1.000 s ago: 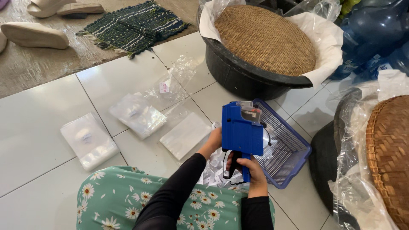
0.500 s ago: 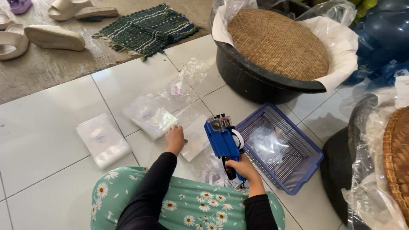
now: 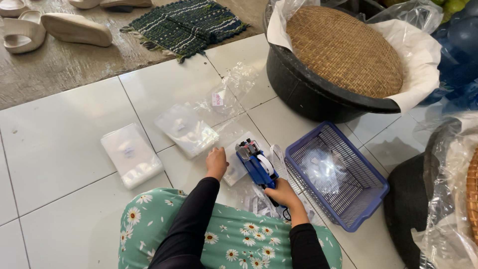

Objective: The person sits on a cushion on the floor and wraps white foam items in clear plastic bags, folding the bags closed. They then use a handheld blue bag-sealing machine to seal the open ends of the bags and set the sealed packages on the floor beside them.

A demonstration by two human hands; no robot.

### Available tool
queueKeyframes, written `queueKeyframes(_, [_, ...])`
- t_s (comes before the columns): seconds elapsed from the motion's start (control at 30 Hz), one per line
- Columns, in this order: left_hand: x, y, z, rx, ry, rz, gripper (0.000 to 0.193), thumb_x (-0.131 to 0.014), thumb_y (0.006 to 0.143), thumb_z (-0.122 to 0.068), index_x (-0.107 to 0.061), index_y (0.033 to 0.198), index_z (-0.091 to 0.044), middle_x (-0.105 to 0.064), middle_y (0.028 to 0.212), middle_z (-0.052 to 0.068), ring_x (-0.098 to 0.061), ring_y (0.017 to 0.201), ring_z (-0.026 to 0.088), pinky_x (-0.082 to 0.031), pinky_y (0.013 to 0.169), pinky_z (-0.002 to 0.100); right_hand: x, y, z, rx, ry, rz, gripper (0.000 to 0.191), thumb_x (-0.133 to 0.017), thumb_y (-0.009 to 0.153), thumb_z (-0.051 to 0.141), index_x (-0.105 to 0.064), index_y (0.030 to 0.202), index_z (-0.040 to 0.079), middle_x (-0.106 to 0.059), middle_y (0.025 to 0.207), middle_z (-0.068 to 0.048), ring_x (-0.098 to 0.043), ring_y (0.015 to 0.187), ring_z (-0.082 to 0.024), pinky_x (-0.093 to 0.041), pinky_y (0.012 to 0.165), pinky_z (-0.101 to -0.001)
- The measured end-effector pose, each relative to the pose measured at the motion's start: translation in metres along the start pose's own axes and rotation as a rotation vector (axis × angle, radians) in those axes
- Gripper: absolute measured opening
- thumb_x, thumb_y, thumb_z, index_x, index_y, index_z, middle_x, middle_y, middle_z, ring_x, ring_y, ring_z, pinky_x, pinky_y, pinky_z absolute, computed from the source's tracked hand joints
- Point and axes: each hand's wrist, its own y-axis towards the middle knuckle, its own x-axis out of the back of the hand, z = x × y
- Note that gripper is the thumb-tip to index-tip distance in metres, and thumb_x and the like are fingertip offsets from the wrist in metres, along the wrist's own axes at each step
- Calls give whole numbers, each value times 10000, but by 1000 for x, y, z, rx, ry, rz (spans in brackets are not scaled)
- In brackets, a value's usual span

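Note:
My right hand [image 3: 283, 193] grips the handle of a blue label gun [image 3: 255, 163], whose nose points down at a small clear plastic bag [image 3: 238, 158] lying on the white tiled floor [image 3: 59, 149]. My left hand [image 3: 216, 163] rests on the left edge of that bag, fingers pressing it flat. Both arms wear black sleeves over a green flowered skirt [image 3: 219, 236]. More clear bags lie to the left: a stack [image 3: 131, 155] and a crumpled pile [image 3: 186, 129].
A blue plastic basket [image 3: 368, 199] holding a clear bag stands right of the label gun. Behind it is a black tub [image 3: 308, 89] topped by a woven tray. A dark green mat [image 3: 186, 24] and pale sandals [image 3: 74, 29] lie at the far side.
The label gun has come down from an upright position in front of me to the bag on the floor. My left hand left the gun and moved onto the bag.

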Motion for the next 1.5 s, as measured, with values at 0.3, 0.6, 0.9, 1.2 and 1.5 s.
queueKeyframes(0.3, [-8, 0, -3, 35, 38, 8, 483, -899, 735, -198, -642, 1129, -87, -645, 1204, 137, -632, 1162, 338, -577, 880, 426, 1, 1, 28, -116, -182, 46, 410, -688, 675, 267, -731, 953, -31, -761, 839, -218, -749, 787, -323, -567, 752, -387])
queueKeyframes(0.6, [-2, -1, -3, 70, -28, 2, 472, -908, 712, -177, -653, 1101, -99, -602, 1263, 132, -612, 1159, 335, -564, 883, 429, 30, -55, 11, -204, -125, 60, 422, -716, 652, 196, -714, 1016, -17, -760, 829, -169, -748, 769, -285, -574, 743, -378])
queueKeyframes(0.9, [13, 1, 9, 48, -160, -182, 235, -838, 795, -183, -731, 991, -111, -734, 1047, 98, -679, 1048, 325, -534, 866, 454, 58, -71, 8, -94, 468, 1, 336, -751, 729, 82, -702, 1027, -67, -758, 865, -166, -754, 741, -253, -605, 705, -374])
queueKeyframes(1.2, [16, 3, 6, -43, 42, -327, 150, -677, 891, -253, -791, 878, -157, -760, 958, 59, -732, 923, 298, -554, 814, 460, 69, -87, 47, 46, 714, -10, 354, -692, 764, 44, -681, 1106, -45, -754, 896, -155, -772, 777, -284, -634, 735, -410])
queueKeyframes(1.5, [38, 0, -43, 216, -850, -83, 265, -626, 1008, -293, -695, 976, -40, -741, 740, 99, -723, 594, 215, -565, 614, 368, 67, -105, 68, 218, 971, 116, 416, -705, 754, 50, -642, 1146, -76, -738, 912, -190, -749, 790, -314, -626, 735, -443])
